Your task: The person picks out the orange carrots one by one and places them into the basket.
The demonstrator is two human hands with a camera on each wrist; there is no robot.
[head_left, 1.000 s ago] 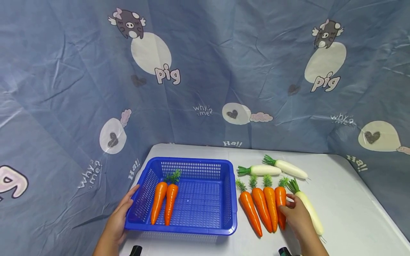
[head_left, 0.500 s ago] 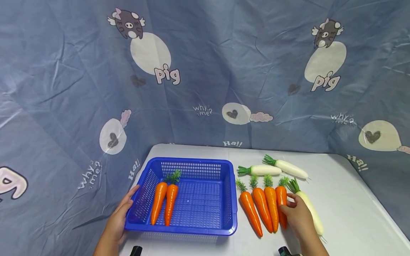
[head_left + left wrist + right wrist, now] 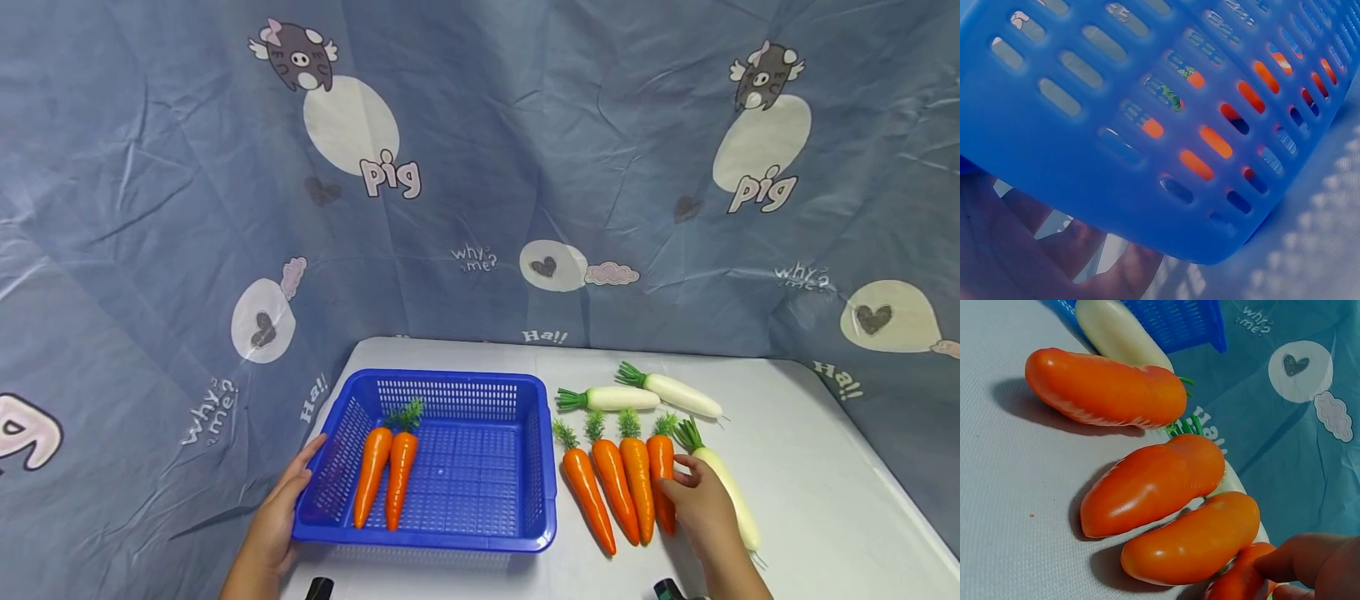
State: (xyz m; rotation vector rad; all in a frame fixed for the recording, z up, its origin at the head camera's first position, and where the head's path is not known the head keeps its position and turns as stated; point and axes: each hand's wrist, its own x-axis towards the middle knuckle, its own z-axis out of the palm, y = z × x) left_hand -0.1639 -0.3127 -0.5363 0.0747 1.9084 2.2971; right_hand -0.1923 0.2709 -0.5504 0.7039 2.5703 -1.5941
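In the head view, my left hand grips the left rim of a blue plastic basket. The left wrist view shows those fingers partly hidden by the basket's slotted edge. Two carrots with green tops lie inside, towards the basket's left. On the right, my right hand pinches the rightmost carrot of a row on the white table, thumb across it and index finger along its right side. In the right wrist view, fingers cover part of this carrot; its lower end shows.
Three other carrots lie side by side between the basket and my right hand. Two white radishes lie behind them, and a third white radish is just right of my hand. A blue printed cloth hangs around the table.
Very little differs. The pinched carrot and my right hand have shifted slightly to the right in the head view. My left hand stays at the basket's rim.
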